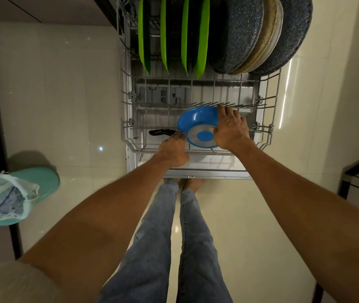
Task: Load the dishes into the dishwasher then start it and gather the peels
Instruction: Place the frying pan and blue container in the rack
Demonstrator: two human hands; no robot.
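While a teal bin (42,182) lined with a plastic bag (1,197) stood at far left, the left hand (172,149) pinched the black handle (161,132) of a blue frying pan (198,125) tilted in the lower rack (126,132). The right hand (231,127) lay spread on its base. Green plates (200,40) and speckled pans (237,33) stood behind.

Both forearms are bare from elbow to wrist. The left hand (172,149) and right hand (231,130) carry no gloves, rings or watch. A light beige ribbed short sleeve (10,283) covers the left upper arm. Legs wear faded blue denim jeans (152,248). The feet (190,184) are bare.
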